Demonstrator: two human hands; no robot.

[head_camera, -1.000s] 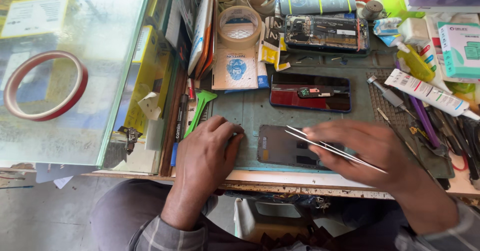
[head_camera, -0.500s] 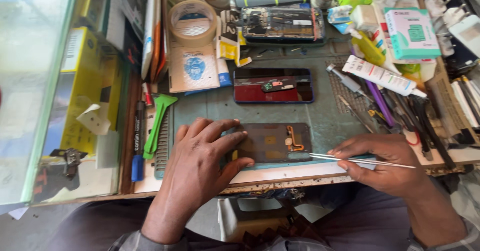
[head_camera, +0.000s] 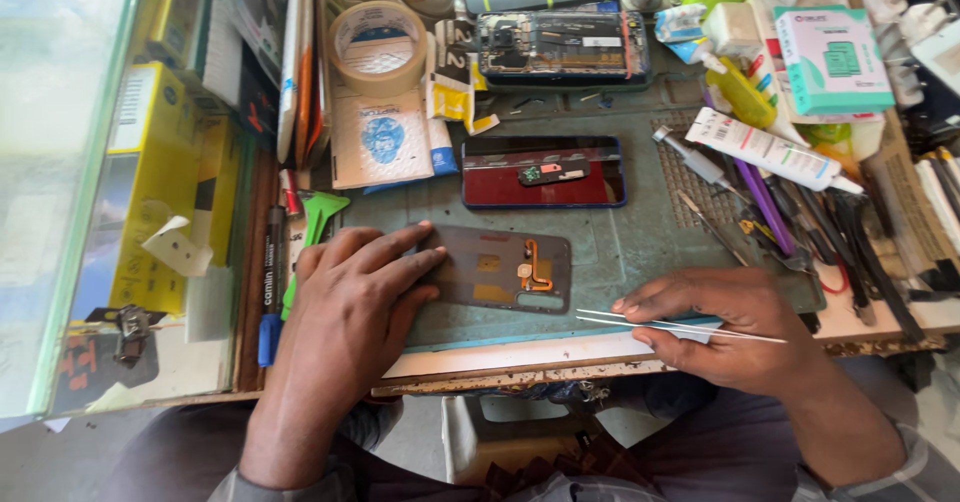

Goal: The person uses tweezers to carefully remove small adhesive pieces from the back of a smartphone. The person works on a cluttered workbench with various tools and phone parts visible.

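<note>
Cluttered green mat [head_camera: 640, 242], tape roll [head_camera: 378, 47], glue tube [head_camera: 765, 149], opened phone [head_camera: 562, 48]

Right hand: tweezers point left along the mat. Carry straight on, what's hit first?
Probably the left hand. From the right hand, the tweezers aim left just below the phone panel, perhaps grazing its near edge; depth unclear.

On the grey-green rubber work mat [head_camera: 640, 252], a dark flat phone panel with an orange flex cable [head_camera: 500, 270]; left hand [head_camera: 345, 307] resting on its left end; right hand [head_camera: 735, 327] to its right, pinching thin metal tweezers [head_camera: 680, 325]; behind it, a blue-edged phone frame [head_camera: 545, 172]; further back, an opened phone body [head_camera: 562, 49]; left of that, a beige tape roll [head_camera: 378, 47].
</note>
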